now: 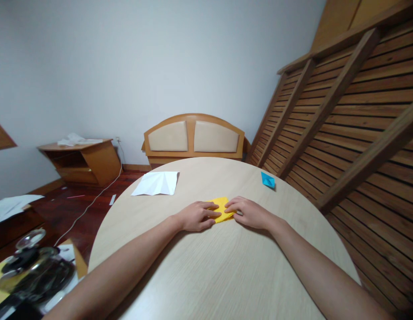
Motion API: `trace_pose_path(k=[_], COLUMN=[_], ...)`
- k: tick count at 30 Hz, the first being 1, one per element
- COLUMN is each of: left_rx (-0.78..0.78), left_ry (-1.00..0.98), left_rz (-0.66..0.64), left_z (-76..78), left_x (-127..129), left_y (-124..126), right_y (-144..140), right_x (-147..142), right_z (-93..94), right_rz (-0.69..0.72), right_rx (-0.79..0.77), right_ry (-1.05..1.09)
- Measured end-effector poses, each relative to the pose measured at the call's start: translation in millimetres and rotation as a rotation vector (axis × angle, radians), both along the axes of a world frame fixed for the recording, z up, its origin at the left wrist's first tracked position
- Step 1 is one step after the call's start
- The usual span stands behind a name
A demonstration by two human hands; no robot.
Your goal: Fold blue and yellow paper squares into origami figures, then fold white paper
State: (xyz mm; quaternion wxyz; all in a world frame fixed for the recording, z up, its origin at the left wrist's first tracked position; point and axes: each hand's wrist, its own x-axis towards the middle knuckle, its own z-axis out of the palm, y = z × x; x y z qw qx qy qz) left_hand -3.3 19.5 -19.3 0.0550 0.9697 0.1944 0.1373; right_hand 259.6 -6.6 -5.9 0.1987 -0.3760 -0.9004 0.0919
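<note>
Diffuse light casts soft shadows (the lower left corner blurs).

Paper (222, 206) on table (222, 271); sheet (158, 183) left, headboard (190, 138) behind, probably apart.

The left hand (198, 216) and right hand (251, 213) are bare, as are both slim, tapering forearms (136, 254).

No legible text, lower left apparently too blurred
</note>
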Motion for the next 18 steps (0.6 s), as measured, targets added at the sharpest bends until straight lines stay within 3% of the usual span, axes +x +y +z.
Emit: trace_pose_path(k=[6,10,18], left_rx=[-0.031,-0.064,-0.078], left_ry=[-0.015,-0.008,-0.005], left_rz=[-0.007,-0.003,0.001], left_z=[0.6,2.3,2.3], left_x=[2,2,3], left_y=[-3,-6,-6], right_y=[-4,-3,2], right_x=[-6,-8,-12], right_z=[4.9,5.7,-6.3], right_rz=[0.006,-0.069,-0.185], right_rx=[-0.006,-0.002,-0.012], right_ry=[0.009,-0.012,0.059])
